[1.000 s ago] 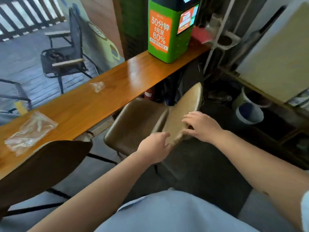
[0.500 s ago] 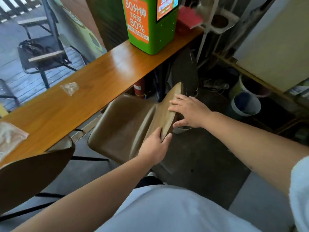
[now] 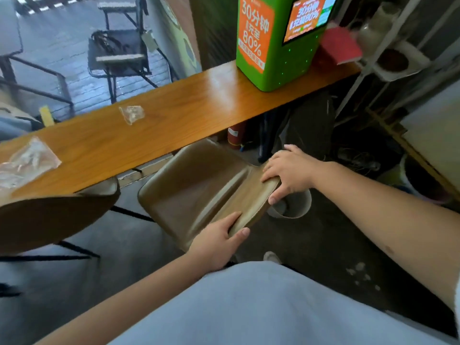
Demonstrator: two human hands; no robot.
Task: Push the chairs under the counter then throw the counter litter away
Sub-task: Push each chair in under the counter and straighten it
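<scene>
A brown padded chair [image 3: 196,185] stands in front of the wooden counter [image 3: 174,113], its seat front just under the counter's edge. My left hand [image 3: 216,241] grips the near end of the chair's backrest top. My right hand [image 3: 290,170] holds the far end of the same backrest. A second, darker chair [image 3: 49,217] has its backrest at the left, against the counter. Two pieces of clear plastic litter lie on the counter: a small wrapper [image 3: 132,114] near the middle and a larger bag [image 3: 25,161] at the left end.
A green charging kiosk [image 3: 276,41] and a red booklet [image 3: 341,46] stand on the counter's right end. Under the counter sit a red extinguisher [image 3: 235,135] and dark bags. A white bucket [image 3: 291,204] stands on the floor beside the chair, more buckets at right.
The chair has slid forward toward the counter with both hands on its backrest. My view has shifted, so the counter and litter sit further right.
</scene>
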